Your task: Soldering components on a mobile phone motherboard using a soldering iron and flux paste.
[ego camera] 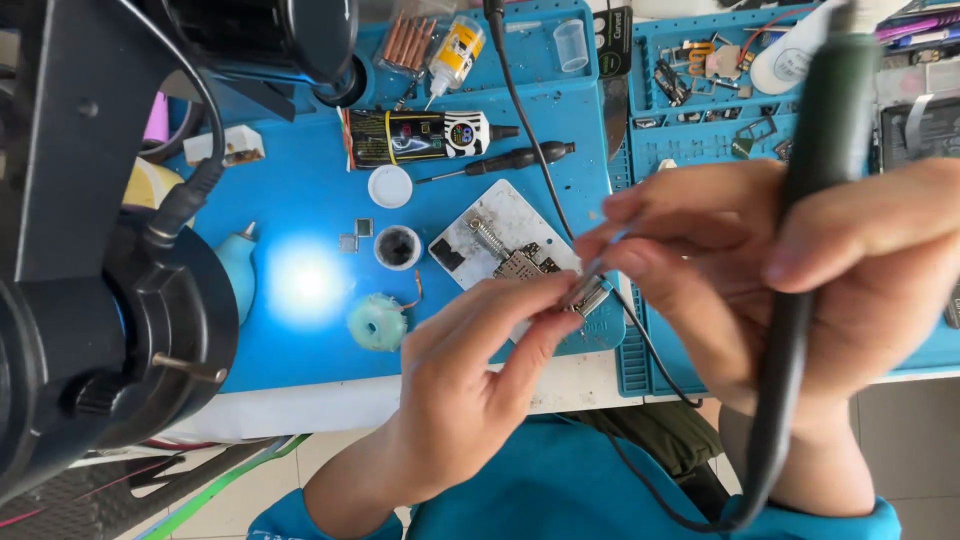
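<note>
While the left hand (470, 370) pinches a small metal part (588, 296) between thumb and forefinger, the right hand (800, 270) grips a dark green iron (828, 130) with its cord trailing down. That part is silvery, boxy and tiny, held just above the blue mat (300, 200), beside a grey plate (500, 245) carrying a spring and a chip. A black microscope (100, 300) stands at left.

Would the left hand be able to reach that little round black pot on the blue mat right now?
Probably yes, but not freely: the left hand pinches a small metal part. The pot sits close, with bare blue mat between.
</note>
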